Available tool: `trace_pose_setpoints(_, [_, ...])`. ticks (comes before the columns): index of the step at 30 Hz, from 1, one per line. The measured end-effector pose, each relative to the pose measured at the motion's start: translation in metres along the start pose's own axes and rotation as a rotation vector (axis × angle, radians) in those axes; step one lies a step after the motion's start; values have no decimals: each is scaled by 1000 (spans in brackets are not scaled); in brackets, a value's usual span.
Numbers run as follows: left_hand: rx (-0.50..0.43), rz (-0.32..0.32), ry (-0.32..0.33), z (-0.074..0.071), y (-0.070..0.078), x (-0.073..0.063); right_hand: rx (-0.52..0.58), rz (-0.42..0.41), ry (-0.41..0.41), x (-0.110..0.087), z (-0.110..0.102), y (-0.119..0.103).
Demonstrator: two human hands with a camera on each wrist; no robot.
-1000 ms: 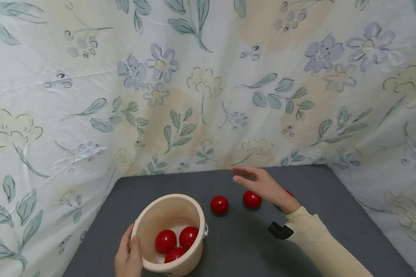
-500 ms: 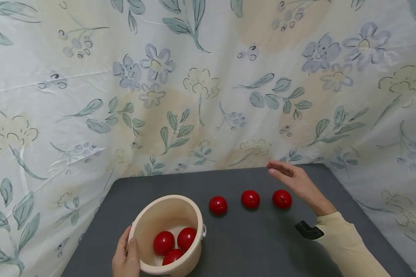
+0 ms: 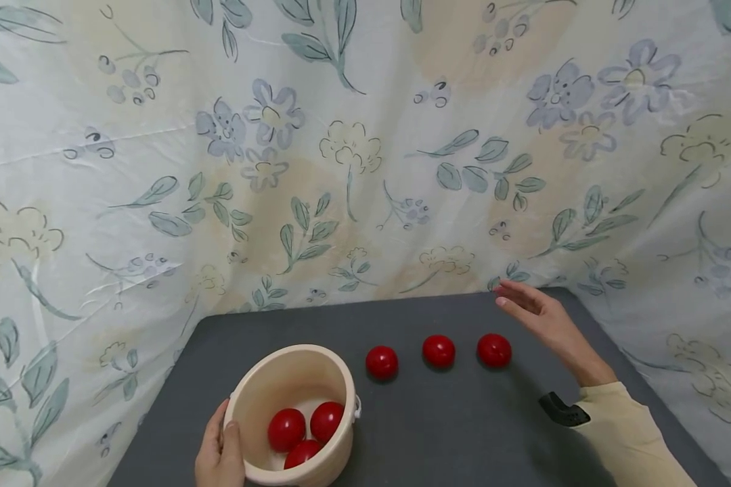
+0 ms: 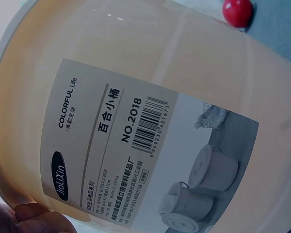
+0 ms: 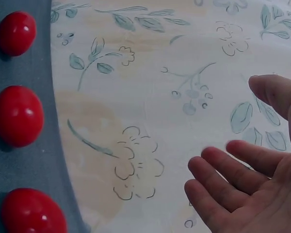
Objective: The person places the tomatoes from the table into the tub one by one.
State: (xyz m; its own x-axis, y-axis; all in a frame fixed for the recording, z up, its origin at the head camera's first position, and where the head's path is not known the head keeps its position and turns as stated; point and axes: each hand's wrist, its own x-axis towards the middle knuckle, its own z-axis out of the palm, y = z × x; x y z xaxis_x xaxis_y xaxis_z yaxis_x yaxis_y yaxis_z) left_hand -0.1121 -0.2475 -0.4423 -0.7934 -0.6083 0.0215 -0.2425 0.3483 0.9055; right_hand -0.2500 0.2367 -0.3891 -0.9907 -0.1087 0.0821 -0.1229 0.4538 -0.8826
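A cream plastic bucket (image 3: 335, 450) stands tilted at the front left of the dark table, its mouth toward the head camera. Inside it lie three glossy red balls (image 3: 287, 430). My left hand (image 3: 219, 450) grips the bucket's left rim, thumb at the edge and fingers on the outer wall. Three more red balls sit in a row: the left ball (image 3: 382, 363), the middle ball (image 3: 438, 352) and the right ball (image 3: 494, 350). Raised above the table to the right of this row, my right hand (image 3: 551, 325) holds nothing, its fingers extended and thumb apart.
A dark grey table (image 3: 438, 433) lies under everything. Floral cloth (image 3: 353, 169) hangs behind it and along both sides. The bucket carries a printed label (image 4: 136, 150), and a small handle joint (image 3: 357, 407) juts from its right side. A black strap device (image 3: 563, 410) sits at my right wrist.
My right hand has moved right, from over the row of balls to beyond its right end, uncovering the right ball. My left hand keeps its grip on the bucket.
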Motion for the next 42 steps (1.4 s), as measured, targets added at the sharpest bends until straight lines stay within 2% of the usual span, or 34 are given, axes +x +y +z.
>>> trace_pose_setpoints(8, [5,18,3,-1,-2,0,1,14,3,-1,10,10])
trace_pose_setpoints(19, [10,11,6,-3,-1,2,-68,55,1,1,23,23])
trace_pose_setpoints(27, [34,9,17,-4,-2,3,-80,92,-6,0,30,41])
trace_pose_setpoints(34, [1,16,18,-4,-3,2,-150,85,-2,1,38,62])
trace_pose_setpoints(42, [0,24,13,-4,-3,1,-151,163,-26,8,43,88])
